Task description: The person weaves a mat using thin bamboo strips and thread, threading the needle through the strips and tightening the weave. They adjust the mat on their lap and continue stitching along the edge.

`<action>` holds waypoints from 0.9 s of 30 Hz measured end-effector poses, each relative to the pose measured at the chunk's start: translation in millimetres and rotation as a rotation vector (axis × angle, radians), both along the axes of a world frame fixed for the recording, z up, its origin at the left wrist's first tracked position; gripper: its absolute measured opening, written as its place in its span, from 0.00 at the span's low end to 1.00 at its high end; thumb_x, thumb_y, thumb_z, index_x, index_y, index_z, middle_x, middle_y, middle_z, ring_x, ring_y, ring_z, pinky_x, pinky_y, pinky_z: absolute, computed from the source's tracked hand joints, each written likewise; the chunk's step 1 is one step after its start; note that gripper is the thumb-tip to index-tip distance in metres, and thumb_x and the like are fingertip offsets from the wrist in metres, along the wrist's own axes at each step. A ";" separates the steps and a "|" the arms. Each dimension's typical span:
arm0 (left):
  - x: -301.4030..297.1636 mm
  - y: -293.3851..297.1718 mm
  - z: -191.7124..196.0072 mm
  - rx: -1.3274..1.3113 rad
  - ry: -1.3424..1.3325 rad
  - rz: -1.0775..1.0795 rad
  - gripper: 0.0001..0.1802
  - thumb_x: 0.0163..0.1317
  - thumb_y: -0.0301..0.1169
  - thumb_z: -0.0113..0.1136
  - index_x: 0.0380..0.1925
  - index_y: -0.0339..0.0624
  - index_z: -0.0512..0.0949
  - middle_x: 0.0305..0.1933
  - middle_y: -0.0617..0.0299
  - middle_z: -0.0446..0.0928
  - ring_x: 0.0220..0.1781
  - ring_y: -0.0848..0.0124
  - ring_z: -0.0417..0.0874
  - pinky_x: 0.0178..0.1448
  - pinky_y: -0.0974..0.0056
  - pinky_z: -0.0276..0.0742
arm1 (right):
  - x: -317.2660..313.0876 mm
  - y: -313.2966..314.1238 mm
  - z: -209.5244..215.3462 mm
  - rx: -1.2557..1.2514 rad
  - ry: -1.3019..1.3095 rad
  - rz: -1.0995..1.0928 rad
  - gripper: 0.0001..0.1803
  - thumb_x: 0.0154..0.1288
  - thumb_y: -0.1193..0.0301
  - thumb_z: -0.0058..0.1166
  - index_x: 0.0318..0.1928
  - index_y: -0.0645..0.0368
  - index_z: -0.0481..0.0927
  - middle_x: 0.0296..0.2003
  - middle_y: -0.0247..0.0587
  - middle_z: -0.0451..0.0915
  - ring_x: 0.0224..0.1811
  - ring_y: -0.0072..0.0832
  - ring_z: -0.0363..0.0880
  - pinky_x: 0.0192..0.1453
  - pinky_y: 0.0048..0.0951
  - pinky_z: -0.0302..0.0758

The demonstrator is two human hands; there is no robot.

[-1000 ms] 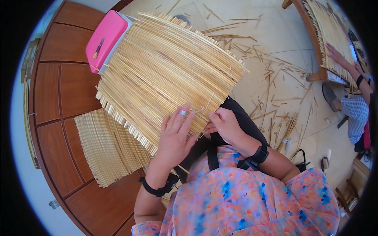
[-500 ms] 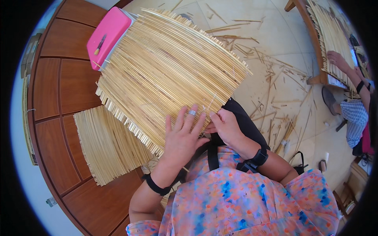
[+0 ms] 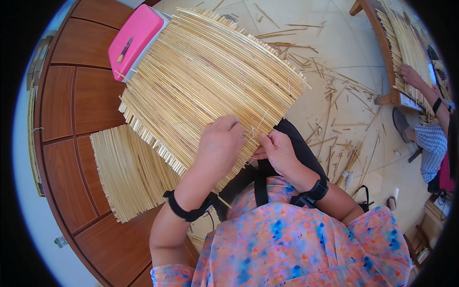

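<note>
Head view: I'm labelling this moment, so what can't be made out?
All in the head view:
What the left hand holds, if anything: hidden by its own back.
Smaller stalk mat, right part: masked by the larger stalk mat.
White strands: too thin to trace fully.
Co-worker, head and shoulders: cut off by the right rim.

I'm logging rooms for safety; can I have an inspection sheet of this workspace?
Surface: tiled floor; support under the large mat mostly hidden.
Work things: white threads on large mat; smaller mat at left.
Clutter: cut stalks on the floor; brush on pink lid.
Hands: left hand on the large mat; right hand at its near edge, grip unclear.
Cables: black loop at right, cable or strap unclear.
Surroundings: wood panels at left; co-worker's hand on another mat at right.
</note>
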State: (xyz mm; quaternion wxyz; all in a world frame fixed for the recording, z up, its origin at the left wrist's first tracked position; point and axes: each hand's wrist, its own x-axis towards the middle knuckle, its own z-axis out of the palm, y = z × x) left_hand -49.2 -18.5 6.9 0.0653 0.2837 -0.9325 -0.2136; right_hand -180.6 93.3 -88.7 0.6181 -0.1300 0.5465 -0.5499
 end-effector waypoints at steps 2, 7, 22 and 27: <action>-6.3 1.7 -12.7 -0.095 0.006 -0.049 0.08 0.54 0.25 0.68 0.32 0.39 0.79 0.39 0.55 0.76 0.44 0.54 0.80 0.48 0.53 0.77 | 0.6 0.6 -2.1 0.005 0.007 -0.001 0.13 0.79 0.70 0.45 0.46 0.71 0.74 0.30 0.46 0.83 0.27 0.30 0.87 0.30 0.27 0.85; -12.5 -1.3 -18.3 -0.287 -0.043 -0.063 0.06 0.55 0.26 0.65 0.29 0.42 0.75 0.32 0.57 0.74 0.36 0.57 0.79 0.43 0.56 0.74 | -0.5 -0.7 5.5 0.014 0.009 0.015 0.12 0.79 0.70 0.45 0.47 0.71 0.73 0.31 0.46 0.83 0.28 0.30 0.87 0.32 0.28 0.85; -11.8 8.2 -10.8 -0.119 0.043 0.025 0.07 0.54 0.28 0.67 0.29 0.42 0.77 0.31 0.57 0.75 0.35 0.55 0.80 0.41 0.54 0.74 | -0.4 -1.5 3.8 0.014 -0.013 0.001 0.13 0.79 0.70 0.45 0.49 0.71 0.73 0.34 0.46 0.83 0.30 0.30 0.87 0.33 0.29 0.87; -12.2 13.7 -22.4 -0.163 -0.015 0.044 0.06 0.53 0.26 0.65 0.27 0.42 0.75 0.29 0.55 0.76 0.33 0.54 0.79 0.40 0.53 0.74 | -0.5 -3.1 12.7 0.009 -0.028 0.004 0.13 0.79 0.71 0.45 0.47 0.72 0.73 0.34 0.47 0.83 0.30 0.30 0.87 0.34 0.30 0.87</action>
